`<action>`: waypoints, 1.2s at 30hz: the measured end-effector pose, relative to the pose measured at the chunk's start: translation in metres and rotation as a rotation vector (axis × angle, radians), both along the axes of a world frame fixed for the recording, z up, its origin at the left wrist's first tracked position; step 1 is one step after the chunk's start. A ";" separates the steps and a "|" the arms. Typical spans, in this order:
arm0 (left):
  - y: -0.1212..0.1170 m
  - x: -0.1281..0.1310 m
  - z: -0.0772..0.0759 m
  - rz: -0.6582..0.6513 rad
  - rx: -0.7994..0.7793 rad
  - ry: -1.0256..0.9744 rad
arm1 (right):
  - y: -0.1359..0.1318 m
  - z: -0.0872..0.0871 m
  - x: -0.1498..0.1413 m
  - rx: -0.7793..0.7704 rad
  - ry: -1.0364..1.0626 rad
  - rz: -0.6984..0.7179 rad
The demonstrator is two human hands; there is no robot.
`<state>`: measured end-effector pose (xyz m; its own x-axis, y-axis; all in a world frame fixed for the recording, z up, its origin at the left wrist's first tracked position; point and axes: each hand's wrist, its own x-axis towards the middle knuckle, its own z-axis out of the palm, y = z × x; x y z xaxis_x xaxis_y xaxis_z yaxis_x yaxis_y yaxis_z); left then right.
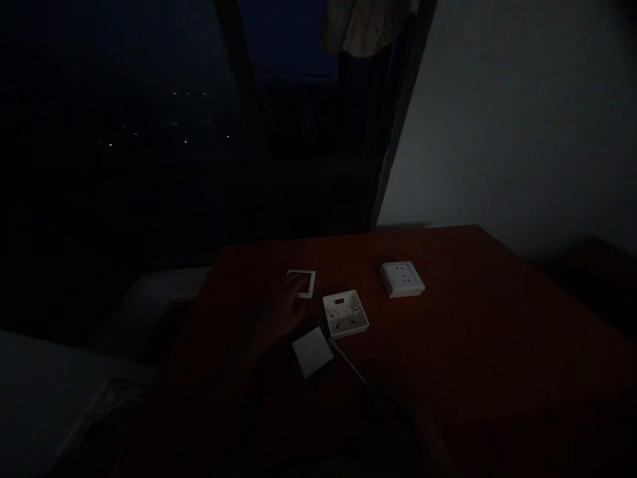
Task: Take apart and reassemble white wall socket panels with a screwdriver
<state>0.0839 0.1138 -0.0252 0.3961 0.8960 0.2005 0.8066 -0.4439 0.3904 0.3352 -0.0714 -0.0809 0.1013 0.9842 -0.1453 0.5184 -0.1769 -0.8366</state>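
My left hand [286,309] reaches in from the left, its fingers closed on a thin white square switch frame [311,285] just above the table. My right hand [423,421] is very dark at the lower right, closed around the handle of a screwdriver [351,366]. The screwdriver's shaft points up and left, its tip by the near corner of an open white mounting box [363,323]. Beside that tip is a plain white square plate [312,352]; whether the two touch I cannot tell. The box shows its hollow inside, with slots and screw holes.
A white wall socket on its box [402,278] sits further back on the reddish-brown table [472,318]. Behind the table are a dark window [308,119] with a hanging cloth [365,26] and a pale wall [522,119]. The room is very dim.
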 end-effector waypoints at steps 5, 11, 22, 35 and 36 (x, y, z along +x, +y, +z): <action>-0.053 0.008 -0.006 0.100 -0.124 -0.085 | 0.015 0.004 0.009 -0.073 0.149 -0.075; -0.094 0.010 -0.028 0.225 -0.162 -0.132 | 0.043 0.028 0.013 -0.015 0.186 -0.046; -0.095 0.009 -0.034 -0.040 -0.005 0.084 | 0.043 0.045 0.027 0.016 -0.215 0.262; -0.089 0.005 -0.031 -0.030 -0.229 -0.084 | 0.061 0.085 0.038 -0.027 -0.628 0.657; -0.088 0.005 -0.031 -0.028 -0.240 -0.099 | 0.063 0.089 0.038 0.005 -0.650 0.676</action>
<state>0.0889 0.0255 -0.0557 0.4107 0.9115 0.0227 0.7477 -0.3510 0.5638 0.3729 -0.0081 0.0076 -0.4329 0.8642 -0.2566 0.8757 0.3356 -0.3470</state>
